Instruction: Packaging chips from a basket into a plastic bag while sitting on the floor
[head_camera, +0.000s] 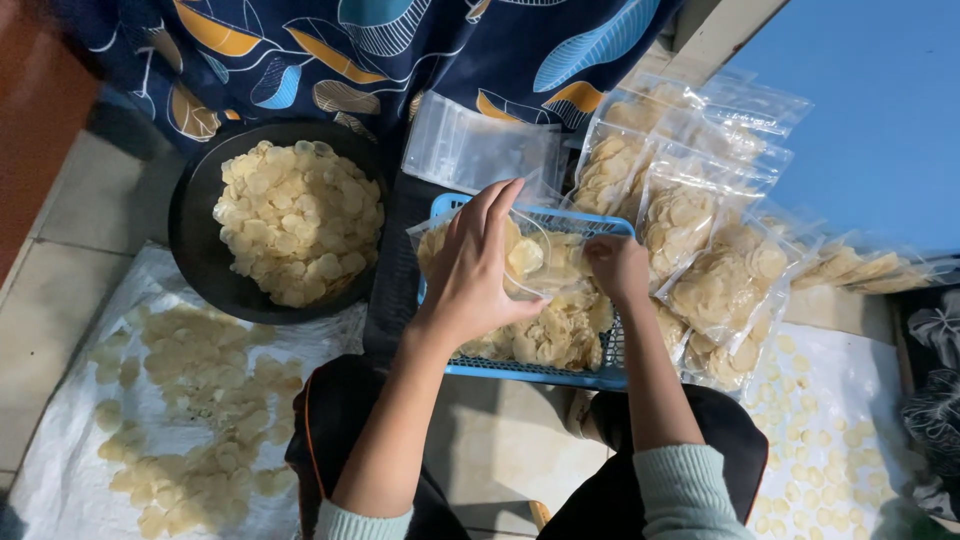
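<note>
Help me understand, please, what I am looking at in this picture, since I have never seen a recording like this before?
There is no machine: one camera on a person's head looks down at their two bare hands. The left hand and right hand together hold a clear plastic bag partly filled with pale round chips, over a blue basket holding more chips. To the left, a black bowl is heaped with chips, and others lie spread on a white sheet on the floor. To the right, filled bags are stacked; empty bags lie behind the basket.
</note>
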